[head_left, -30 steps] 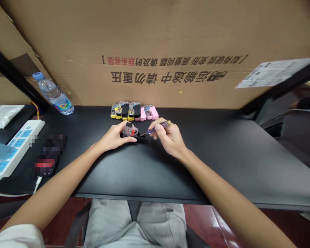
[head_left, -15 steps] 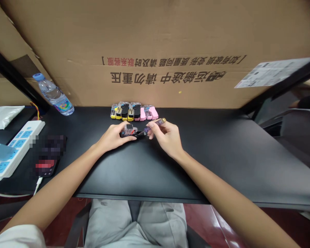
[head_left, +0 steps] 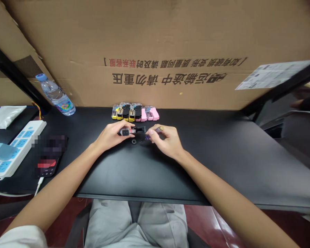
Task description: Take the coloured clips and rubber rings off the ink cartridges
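Note:
My left hand [head_left: 113,135] is closed around a small clear-and-black plastic device [head_left: 131,131], its open black end pointing right. Just below it, a small dark ring-shaped part [head_left: 134,141] lies on the black table [head_left: 144,172]. In the fingers of my right hand [head_left: 167,137] is a screwdriver [head_left: 158,129] with a see-through handle and a yellowish end. Its shaft slants down and left, apart from the device; the tip is hard to make out against the table. Behind my hands stands a row of several similar devices [head_left: 124,111] in yellow, black and pink.
A cardboard sheet [head_left: 155,31] walls off the back of the table. To the left are a water bottle [head_left: 58,96], a white power strip [head_left: 18,148], a plugged-in phone [head_left: 50,165] and a white packet [head_left: 6,117]. A black frame post [head_left: 267,100] rises at right.
My left hand has turned the device over. The screwdriver has drawn away from it and dipped lower. The small dark ring-shaped part now shows on the table below the device.

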Demonstrator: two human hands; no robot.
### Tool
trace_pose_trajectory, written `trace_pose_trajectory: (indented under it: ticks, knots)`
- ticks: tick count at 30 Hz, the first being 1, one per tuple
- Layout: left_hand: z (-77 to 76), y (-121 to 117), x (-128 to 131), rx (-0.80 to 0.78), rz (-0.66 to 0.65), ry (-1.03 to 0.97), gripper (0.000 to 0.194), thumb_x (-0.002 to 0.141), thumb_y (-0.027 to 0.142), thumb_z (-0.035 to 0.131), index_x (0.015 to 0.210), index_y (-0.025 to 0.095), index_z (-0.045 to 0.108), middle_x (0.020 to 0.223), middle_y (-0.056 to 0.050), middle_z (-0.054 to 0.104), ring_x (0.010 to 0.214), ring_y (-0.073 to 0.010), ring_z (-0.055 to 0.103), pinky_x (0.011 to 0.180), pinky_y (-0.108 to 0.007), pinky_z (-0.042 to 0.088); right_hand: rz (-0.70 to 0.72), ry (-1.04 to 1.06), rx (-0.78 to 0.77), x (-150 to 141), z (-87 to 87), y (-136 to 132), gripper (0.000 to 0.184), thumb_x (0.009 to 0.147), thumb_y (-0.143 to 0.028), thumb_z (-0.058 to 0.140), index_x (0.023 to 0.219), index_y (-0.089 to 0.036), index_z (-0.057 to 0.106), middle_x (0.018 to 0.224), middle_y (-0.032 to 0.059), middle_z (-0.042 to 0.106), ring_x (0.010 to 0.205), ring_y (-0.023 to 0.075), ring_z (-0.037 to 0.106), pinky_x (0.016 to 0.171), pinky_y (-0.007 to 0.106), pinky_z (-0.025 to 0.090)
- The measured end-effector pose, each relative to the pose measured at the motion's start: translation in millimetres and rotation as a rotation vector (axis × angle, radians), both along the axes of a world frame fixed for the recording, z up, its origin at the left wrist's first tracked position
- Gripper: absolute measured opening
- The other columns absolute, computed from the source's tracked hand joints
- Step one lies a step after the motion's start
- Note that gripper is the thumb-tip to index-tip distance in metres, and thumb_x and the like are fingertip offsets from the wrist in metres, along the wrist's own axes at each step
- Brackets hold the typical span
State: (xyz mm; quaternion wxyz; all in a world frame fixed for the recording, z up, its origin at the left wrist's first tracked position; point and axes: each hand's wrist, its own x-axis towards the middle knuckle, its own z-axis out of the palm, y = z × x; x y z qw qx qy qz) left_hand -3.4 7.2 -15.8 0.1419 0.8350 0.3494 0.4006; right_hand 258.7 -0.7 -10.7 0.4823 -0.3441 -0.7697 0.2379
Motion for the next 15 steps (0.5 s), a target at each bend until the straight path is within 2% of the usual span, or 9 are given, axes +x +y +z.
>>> trace_pose_trajectory:
  ticks: [5, 12, 15]
  knots:
    - [-0.3, 0, 1, 0.08, -0.036, -0.045, 0.014, 0.099, 0.027, 0.077, 0.097, 0.021, 0.065, 0.118, -0.01, 0.083, 0.107, -0.0213, 0.081, 0.093, -0.032, 0.062, 0.08, -0.038, 0.044, -7, -1.4, -4, 0.03, 0.106, -0.035, 0.061, 0.081, -0.021, 0.073, 0.075, 0.0035, 0.077, 0.064, 0.0167, 0.069, 0.062, 0.03, 0.054]
    - [0.8, 1, 0, 0.085, -0.028, -0.032, 0.014, 0.1, 0.028, 0.075, 0.096, 0.02, 0.065, 0.116, -0.011, 0.082, 0.105, -0.021, 0.08, 0.093, -0.033, 0.063, 0.092, -0.118, 0.044, -5, 0.9, 0, 0.024, 0.104, -0.032, 0.061, 0.085, -0.022, 0.073, 0.082, 0.0039, 0.078, 0.068, 0.0172, 0.07, 0.066, 0.03, 0.055]
    - [1.6, 1, 1, 0.108, -0.032, -0.045, 0.017, 0.099, 0.03, 0.077, 0.094, 0.02, 0.065, 0.114, -0.011, 0.082, 0.103, -0.0209, 0.08, 0.093, -0.033, 0.063, 0.044, -0.145, 0.063, 2, 1.3, 7, 0.023, 0.102, -0.03, 0.061, 0.083, -0.022, 0.072, 0.08, 0.0036, 0.077, 0.068, 0.018, 0.07, 0.065, 0.03, 0.054]
